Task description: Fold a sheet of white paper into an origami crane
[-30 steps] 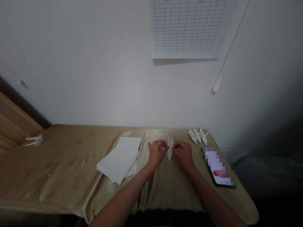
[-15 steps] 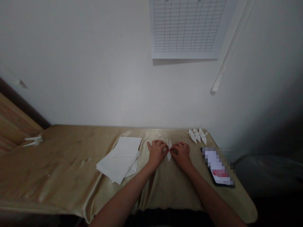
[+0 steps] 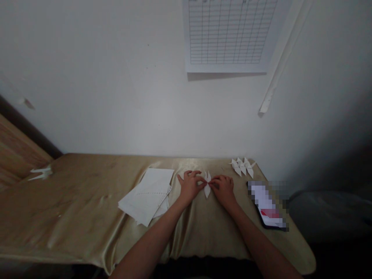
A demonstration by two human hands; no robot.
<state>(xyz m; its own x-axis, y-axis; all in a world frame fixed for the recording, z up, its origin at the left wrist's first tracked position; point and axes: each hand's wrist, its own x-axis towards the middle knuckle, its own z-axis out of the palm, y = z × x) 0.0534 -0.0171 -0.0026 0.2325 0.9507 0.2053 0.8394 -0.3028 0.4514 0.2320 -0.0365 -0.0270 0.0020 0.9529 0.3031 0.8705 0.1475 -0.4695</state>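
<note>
Between my two hands is a narrow piece of folded white paper (image 3: 207, 191), with two thin points at its far end and one wider point toward me. My left hand (image 3: 190, 185) pinches its left edge between thumb and forefinger, the other fingers spread away. From the right side, my right hand (image 3: 223, 188) pinches the paper's middle, its remaining fingers curled. The fingertips of both hands nearly meet at the paper's centre. Several folded paper cranes (image 3: 242, 167) sit in a row beyond my right hand.
A stack of white paper sheets (image 3: 148, 193) lies left of my hands. A phone (image 3: 267, 207) rests near the table's right edge. Gold satin cloth (image 3: 78, 201) covers the table, which meets a wall with a printed grid sheet (image 3: 226, 38). White scraps (image 3: 42, 172) lie far left.
My left hand has shifted slightly left and its outer fingers have opened out. More of the folded paper's middle shows now. My right hand has barely moved.
</note>
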